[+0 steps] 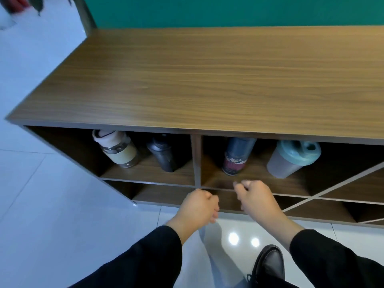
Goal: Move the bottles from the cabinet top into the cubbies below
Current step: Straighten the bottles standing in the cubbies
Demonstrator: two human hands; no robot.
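Observation:
The wooden cabinet top [207, 80] is bare. In the upper left cubby stand a glass bottle with a white lid and cream sleeve [117, 149] and a black bottle [163, 155]. The upper right cubby holds a dark blue bottle with a red patterned base [236, 155] and a grey cup with a teal lid [293, 157]. My left hand [198, 206] and my right hand [256, 197] hover in front of the lower shelf edge, both with fingers curled in and holding nothing.
A vertical divider [196, 159] splits the upper cubbies. Lower cubbies [166, 195] sit below, and diagonal shelf boards [340, 183] cross at the right. White glossy floor tiles [62, 204] lie to the left, a black shoe [268, 265] below. A teal wall [228, 9] backs the cabinet.

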